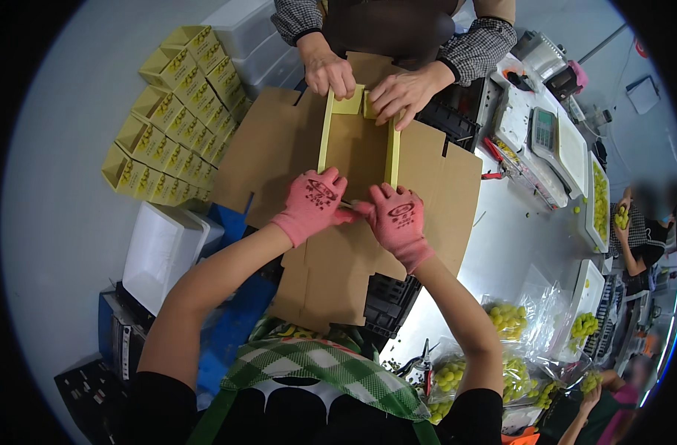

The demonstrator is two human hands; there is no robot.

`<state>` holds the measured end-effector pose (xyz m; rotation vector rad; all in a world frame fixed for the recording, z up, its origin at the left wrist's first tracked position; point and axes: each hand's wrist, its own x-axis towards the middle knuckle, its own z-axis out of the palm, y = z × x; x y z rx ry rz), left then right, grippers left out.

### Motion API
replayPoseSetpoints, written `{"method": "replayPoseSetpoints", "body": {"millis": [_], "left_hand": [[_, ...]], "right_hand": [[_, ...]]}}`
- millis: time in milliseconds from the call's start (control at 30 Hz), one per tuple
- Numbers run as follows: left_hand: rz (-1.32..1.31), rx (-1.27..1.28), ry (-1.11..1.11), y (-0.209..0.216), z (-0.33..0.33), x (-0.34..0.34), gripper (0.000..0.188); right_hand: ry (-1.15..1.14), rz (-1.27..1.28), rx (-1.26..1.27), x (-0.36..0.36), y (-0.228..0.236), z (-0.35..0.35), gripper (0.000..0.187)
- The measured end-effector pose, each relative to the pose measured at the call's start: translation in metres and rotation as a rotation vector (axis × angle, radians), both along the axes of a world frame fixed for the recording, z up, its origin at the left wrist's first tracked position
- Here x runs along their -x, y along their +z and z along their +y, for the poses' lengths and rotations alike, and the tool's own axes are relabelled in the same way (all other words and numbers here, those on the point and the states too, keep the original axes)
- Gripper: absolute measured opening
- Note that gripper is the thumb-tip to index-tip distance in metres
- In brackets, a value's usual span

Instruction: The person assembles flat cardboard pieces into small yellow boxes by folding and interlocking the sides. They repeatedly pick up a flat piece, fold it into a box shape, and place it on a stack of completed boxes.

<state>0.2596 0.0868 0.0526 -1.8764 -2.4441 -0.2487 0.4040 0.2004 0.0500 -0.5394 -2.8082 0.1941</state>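
Observation:
A yellow-edged cardboard box [393, 157] with a brown inside lies open in front of me, on top of flat brown cardboard sheets [446, 215]. My left hand [314, 202], in a pink printed glove, is closed on the box's near left corner. At the near right corner, my right hand [399, 220], gloved the same way, has its fingers bent over the edge. My thumbs point toward each other along the near end. Across from me, a co-worker's hands [329, 72] hold the far end, where small yellow flaps [347, 100] fold inward.
Finished yellow boxes [177, 133] are stacked at the far left, above a white bin [164, 248]. A steel table on the right holds a scale [544, 130], red-handled pliers [493, 152], bagged green grapes [507, 319] and pruning shears [425, 363]. Other people work at the far right.

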Motion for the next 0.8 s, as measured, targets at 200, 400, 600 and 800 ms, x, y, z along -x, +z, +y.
{"method": "replayPoseSetpoints", "body": {"millis": [200, 400, 600, 800], "left_hand": [[0.012, -0.094, 0.061, -0.011, 0.002, 0.001, 0.049], [0.143, -0.147, 0.065, -0.014, -0.004, -0.012, 0.052], [0.109, -0.225, 0.049, -0.016, -0.002, -0.007, 0.054], [-0.177, 0.04, -0.035, 0.013, -0.001, 0.003, 0.044]], "right_hand": [[0.107, 0.458, 0.492, -0.026, 0.003, 0.0, 0.056], [0.443, -0.009, 0.134, -0.094, -0.05, -0.021, 0.066], [0.578, -0.013, 0.034, -0.101, -0.049, -0.04, 0.057], [-0.003, 0.663, 0.136, -0.045, -0.006, -0.021, 0.043]]}}
